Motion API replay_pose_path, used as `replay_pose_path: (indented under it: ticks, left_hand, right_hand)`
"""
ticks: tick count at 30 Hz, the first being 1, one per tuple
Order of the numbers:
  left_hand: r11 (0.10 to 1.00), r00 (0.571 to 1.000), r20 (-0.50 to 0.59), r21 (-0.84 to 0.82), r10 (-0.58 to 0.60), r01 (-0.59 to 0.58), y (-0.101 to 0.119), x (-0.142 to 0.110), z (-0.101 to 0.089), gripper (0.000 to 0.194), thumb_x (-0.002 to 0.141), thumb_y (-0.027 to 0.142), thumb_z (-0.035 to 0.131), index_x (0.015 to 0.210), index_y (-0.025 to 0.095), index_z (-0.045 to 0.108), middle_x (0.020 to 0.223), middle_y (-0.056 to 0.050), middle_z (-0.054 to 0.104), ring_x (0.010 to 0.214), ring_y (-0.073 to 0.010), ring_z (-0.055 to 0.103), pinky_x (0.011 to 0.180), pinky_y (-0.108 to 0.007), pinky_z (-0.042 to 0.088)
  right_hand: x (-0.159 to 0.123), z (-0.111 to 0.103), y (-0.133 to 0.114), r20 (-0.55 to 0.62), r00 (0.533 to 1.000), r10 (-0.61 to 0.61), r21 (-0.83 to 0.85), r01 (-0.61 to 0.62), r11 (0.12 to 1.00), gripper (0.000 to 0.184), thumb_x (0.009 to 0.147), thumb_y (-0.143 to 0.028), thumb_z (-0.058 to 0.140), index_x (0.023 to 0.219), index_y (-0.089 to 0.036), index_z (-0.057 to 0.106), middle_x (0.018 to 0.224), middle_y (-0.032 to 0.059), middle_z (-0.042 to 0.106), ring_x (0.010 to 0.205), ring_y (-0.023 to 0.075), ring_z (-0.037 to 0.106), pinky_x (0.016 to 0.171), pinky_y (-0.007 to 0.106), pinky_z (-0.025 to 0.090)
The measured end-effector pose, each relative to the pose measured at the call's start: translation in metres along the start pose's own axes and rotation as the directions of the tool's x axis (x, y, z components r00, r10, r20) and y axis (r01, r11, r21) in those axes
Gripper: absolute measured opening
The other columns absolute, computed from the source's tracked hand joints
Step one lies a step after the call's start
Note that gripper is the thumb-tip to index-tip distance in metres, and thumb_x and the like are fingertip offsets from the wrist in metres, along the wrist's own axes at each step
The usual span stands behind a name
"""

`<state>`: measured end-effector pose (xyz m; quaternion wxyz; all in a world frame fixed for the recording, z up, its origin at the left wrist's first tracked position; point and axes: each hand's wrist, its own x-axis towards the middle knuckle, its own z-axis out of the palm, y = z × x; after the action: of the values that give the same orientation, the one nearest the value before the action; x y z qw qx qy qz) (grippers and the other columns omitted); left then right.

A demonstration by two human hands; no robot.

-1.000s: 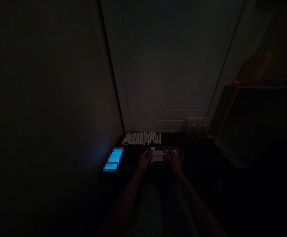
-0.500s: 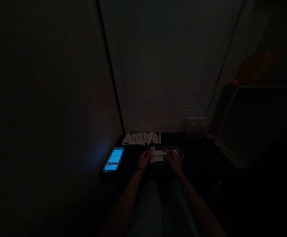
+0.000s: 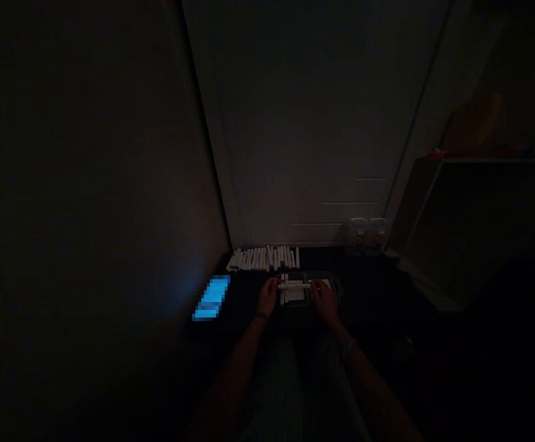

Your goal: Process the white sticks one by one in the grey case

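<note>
Pretty dark shot, but the left hand (image 3: 267, 296) and right hand (image 3: 325, 302) are each pinching an end of a white marker (image 3: 295, 286), holding it crosswise over a dark tray (image 3: 336, 285), a marker row (image 3: 265, 258) lying just behind.

Very dim and grainy throughout; only a blue glowing screen (image 3: 212, 298) near left casts faint light; edges lost in blackness.
</note>
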<state>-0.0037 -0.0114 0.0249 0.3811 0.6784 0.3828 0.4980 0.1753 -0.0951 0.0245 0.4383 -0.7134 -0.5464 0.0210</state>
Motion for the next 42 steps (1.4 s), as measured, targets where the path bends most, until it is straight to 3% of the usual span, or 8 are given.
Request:
replay_pose_path:
  ticks: [15,21,34,42]
  left_hand:
    - [0.998,0.999,0.022,-0.042,-0.035,0.036,-0.019,0.005,0.002,0.024,0.078,0.036,0.045,0.093,0.018,0.053,0.082,-0.002,0.063,0.072,-0.0135,0.058,0.072,-0.026,0.043]
    - [0.998,1.000,0.003,-0.052,-0.018,0.018,-0.014,0.004,0.002,0.024,0.078,0.036,0.045,0.090,0.018,0.054,0.086,-0.003,0.062,0.075,-0.0133,0.058,0.073,-0.025,0.042]
    - [0.999,1.000,0.003,-0.031,-0.031,0.031,-0.014,0.004,0.001,0.025,0.077,0.036,0.046,0.092,0.017,0.054,0.070,0.000,0.062,0.065,-0.0122,0.057,0.067,-0.024,0.042]
    - [0.996,0.998,-0.004,-0.063,-0.067,0.066,-0.007,0.003,0.001,0.025,0.076,0.036,0.048,0.092,0.017,0.055,0.071,-0.001,0.062,0.067,-0.0125,0.058,0.067,-0.024,0.043]
  right_hand:
    - [0.000,0.000,0.000,-0.003,1.000,-0.004,-0.023,0.004,1.000,0.036,0.089,-0.040,0.027,0.095,-0.021,0.056,0.090,0.0017,0.062,0.074,0.0127,0.056,0.060,0.021,0.034]
    - [0.001,0.001,0.002,-0.004,1.000,0.000,-0.005,0.000,1.000,0.034,0.088,-0.039,0.028,0.096,-0.021,0.056,0.090,0.0020,0.062,0.074,0.0128,0.056,0.062,0.021,0.035]
    - [0.000,0.001,0.002,-0.008,1.000,-0.009,-0.011,0.009,1.000,0.035,0.088,-0.040,0.027,0.094,-0.021,0.056,0.087,0.0016,0.062,0.071,0.0124,0.055,0.059,0.021,0.034]
    - [0.001,0.000,-0.001,-0.003,1.000,0.012,-0.012,-0.012,1.000,0.034,0.088,-0.039,0.028,0.095,-0.022,0.056,0.087,0.0014,0.062,0.072,0.0125,0.055,0.059,0.021,0.034]
